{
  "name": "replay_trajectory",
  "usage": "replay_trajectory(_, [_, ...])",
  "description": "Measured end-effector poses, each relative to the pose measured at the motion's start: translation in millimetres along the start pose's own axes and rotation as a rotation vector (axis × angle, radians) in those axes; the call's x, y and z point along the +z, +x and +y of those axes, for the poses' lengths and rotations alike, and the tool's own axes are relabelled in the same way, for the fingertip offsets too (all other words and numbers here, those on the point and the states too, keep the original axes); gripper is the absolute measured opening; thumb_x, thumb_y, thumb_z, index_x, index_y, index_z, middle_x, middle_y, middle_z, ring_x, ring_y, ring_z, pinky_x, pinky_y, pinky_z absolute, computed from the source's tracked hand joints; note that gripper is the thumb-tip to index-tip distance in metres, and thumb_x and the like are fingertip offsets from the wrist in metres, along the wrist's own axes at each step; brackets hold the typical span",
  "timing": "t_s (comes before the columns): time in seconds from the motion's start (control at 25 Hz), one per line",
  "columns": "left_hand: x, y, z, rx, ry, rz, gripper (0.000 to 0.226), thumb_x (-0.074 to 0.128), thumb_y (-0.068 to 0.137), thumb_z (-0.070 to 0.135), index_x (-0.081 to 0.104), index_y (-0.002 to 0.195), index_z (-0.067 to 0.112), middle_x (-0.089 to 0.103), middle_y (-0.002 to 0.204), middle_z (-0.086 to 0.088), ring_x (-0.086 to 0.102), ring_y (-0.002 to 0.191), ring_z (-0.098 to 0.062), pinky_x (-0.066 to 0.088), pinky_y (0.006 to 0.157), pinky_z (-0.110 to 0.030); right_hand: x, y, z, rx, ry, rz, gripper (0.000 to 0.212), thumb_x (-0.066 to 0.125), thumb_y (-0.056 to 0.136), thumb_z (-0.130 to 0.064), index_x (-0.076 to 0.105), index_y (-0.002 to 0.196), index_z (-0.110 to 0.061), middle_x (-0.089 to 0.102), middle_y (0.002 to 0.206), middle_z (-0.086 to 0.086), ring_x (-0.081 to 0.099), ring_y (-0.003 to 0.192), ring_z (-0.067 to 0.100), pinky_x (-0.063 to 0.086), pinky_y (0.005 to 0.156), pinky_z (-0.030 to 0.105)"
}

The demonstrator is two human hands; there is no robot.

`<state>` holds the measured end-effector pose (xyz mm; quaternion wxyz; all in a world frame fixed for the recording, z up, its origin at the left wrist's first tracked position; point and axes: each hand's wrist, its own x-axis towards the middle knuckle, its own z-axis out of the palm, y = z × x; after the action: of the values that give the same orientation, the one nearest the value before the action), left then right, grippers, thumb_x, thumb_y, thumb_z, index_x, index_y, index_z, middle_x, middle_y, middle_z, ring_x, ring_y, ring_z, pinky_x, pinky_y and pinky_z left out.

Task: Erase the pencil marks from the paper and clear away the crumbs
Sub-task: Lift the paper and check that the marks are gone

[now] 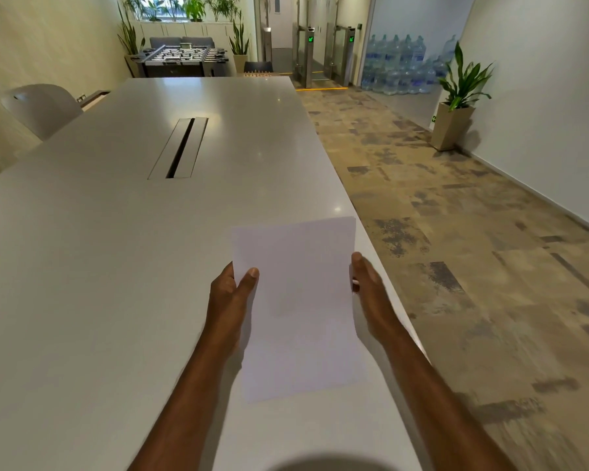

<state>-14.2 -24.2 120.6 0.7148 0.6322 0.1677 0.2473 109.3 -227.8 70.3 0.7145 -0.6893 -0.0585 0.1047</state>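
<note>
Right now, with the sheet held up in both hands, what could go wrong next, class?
1. The paper is pinched only at its side edges by the left hand and right hand, so it may buckle or crease.
2. It hangs near the table edge, so loosened crumbs could fall onto the carpet.

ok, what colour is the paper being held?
Plain white paper, no marks visible on it. Head view, the only one, shows it over the pale table.

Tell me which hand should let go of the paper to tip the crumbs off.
Probably the right hand: it only touches the paper's edge near the table's side, while the left hand pinches it, thumb on top.
</note>
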Motion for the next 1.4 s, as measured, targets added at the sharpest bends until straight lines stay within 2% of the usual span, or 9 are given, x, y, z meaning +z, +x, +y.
replay_trajectory(0.08, [-0.1,-0.2,8.7,0.022,0.003,-0.003,0.03,0.054,0.102,0.005,0.058,0.132,0.003,0.067,0.121,0.004,0.065,0.103,0.01,0.046,0.081,-0.004,6.4,-17.3,1.0,0.138,0.254,-0.1,0.079,0.07,0.086,-0.072,0.056,0.149,-0.028,0.059,0.151,-0.004,0.05,0.144,0.016,0.033,0.125,0.048])
replay_trajectory(0.24, [-9.5,4.1,25.9,0.082,-0.017,-0.025,0.025,0.06,0.101,0.011,0.064,0.125,0.015,0.074,0.113,0.006,0.07,0.106,-0.006,0.055,0.091,-0.023,9.3,-41.7,-36.8,-0.052,0.138,-0.098,0.032,0.063,0.104,-0.02,0.065,0.135,-0.016,0.075,0.127,0.005,0.07,0.121,0.03,0.056,0.103,0.044])
replay_trajectory(0.36, [-22.1,3.2,35.0,0.095,-0.171,-0.084,0.026,0.066,0.095,0.019,0.067,0.121,0.02,0.075,0.114,-0.006,0.072,0.103,-0.028,0.059,0.085,-0.038,9.2,-64.3,-54.7,-0.179,0.081,-0.073,0.025,0.066,0.103,-0.029,0.069,0.127,-0.028,0.077,0.12,0.003,0.074,0.109,0.03,0.06,0.092,0.046])
replay_trajectory(0.56, [-24.9,-19.5,25.4,0.07,-0.137,-0.112,0.025,0.066,0.087,0.025,0.071,0.111,0.018,0.076,0.104,-0.008,0.073,0.091,-0.029,0.056,0.077,-0.04,18.1,-95.4,-26.3,-0.141,-0.005,-0.016,0.049,0.069,0.086,-0.045,0.062,0.131,-0.028,0.077,0.116,-0.009,0.075,0.106,0.018,0.062,0.085,0.032])
replay_trajectory(0.8, [-30.0,-27.7,18.6,0.048,-0.113,-0.114,0.035,0.076,0.076,0.041,0.075,0.099,0.014,0.078,0.097,-0.009,0.074,0.087,-0.026,0.058,0.074,-0.034,14.4,-103.7,-16.2,-0.115,0.001,0.028,0.041,0.072,0.092,-0.041,0.068,0.128,-0.021,0.079,0.113,-0.007,0.076,0.102,0.015,0.062,0.088,0.031])
replay_trajectory(0.92, [-27.7,-32.5,8.0,-0.017,-0.062,-0.087,0.03,0.072,0.08,0.034,0.074,0.101,0.013,0.079,0.095,-0.008,0.075,0.087,-0.028,0.057,0.075,-0.038,16.6,-106.7,-10.1,-0.072,-0.012,0.034,0.041,0.071,0.091,-0.038,0.068,0.129,-0.022,0.079,0.111,-0.011,0.075,0.102,0.011,0.06,0.09,0.028])
replay_trajectory(1.04, [-28.0,-33.6,4.7,-0.013,-0.081,-0.103,0.03,0.069,0.082,0.032,0.073,0.104,0.013,0.078,0.096,-0.008,0.075,0.088,-0.026,0.061,0.074,-0.033,13.5,-105.4,-6.5,-0.047,-0.03,0.032,0.023,0.07,0.096,-0.03,0.07,0.118,-0.028,0.08,0.103,-0.017,0.076,0.094,0.005,0.06,0.079,0.019])
replay_trajectory(1.28, [-23.1,-39.0,-30.0,-0.09,-0.036,-0.06,0.01,0.07,0.091,0.011,0.072,0.1,0.016,0.079,0.091,0.005,0.075,0.091,-0.017,0.056,0.071,-0.019,14.3,-107.2,15.0,0.02,-0.029,0.034,0.023,0.067,0.098,-0.005,0.067,0.11,-0.026,0.079,0.09,-0.024,0.074,0.086,-0.004,0.055,0.073,0.011])
replay_trajectory(1.4, [-18.0,-45.6,-38.2,-0.145,-0.037,-0.083,0.016,0.063,0.094,0.0,0.07,0.1,0.013,0.079,0.084,0.009,0.075,0.084,-0.008,0.054,0.067,-0.015,10.5,-104.1,25.8,0.05,-0.048,0.051,0.023,0.069,0.097,-0.003,0.069,0.118,-0.014,0.081,0.096,-0.012,0.077,0.091,0.005,0.056,0.074,0.013])
